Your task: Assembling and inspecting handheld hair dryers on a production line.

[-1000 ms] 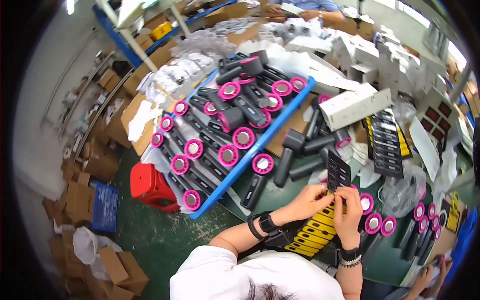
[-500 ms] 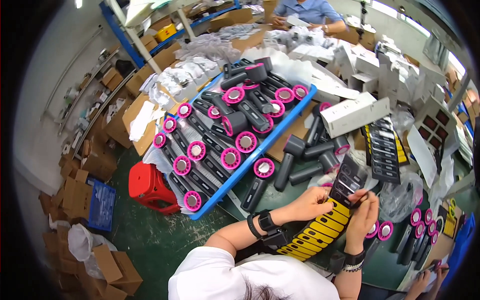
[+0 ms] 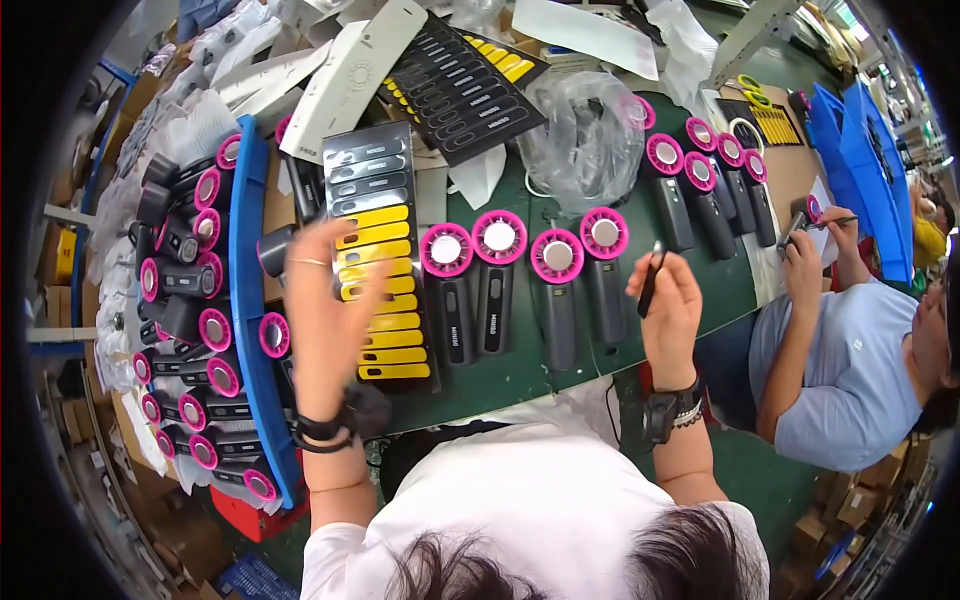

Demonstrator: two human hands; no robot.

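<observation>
My left hand (image 3: 335, 310) is open, thumb and fingers apart and slightly blurred, over the left edge of a label sheet (image 3: 385, 330). That sheet lies on the table, with yellow strips bared below and black labels at its far end. My right hand (image 3: 672, 300) pinches a narrow dark strip (image 3: 650, 284), which looks like a peeled label, between thumb and finger. Between my hands lie several dark grey handheld devices (image 3: 557, 310), shaped like small hair dryers, with pink ring heads toward the far side and handles toward me.
A blue tray (image 3: 250, 300) heaped with similar devices stands at left. Further label sheets (image 3: 460, 95), a white box (image 3: 355, 75) and a clear plastic bag (image 3: 590, 135) lie beyond. More devices (image 3: 708, 215) stand in a group at right, near a co-worker (image 3: 845, 360) and blue bins (image 3: 860, 170).
The view has swung to the right. The label sheet, earlier between both hands, now lies on the table. My hands have moved apart, and the right one holds the dark strip.
</observation>
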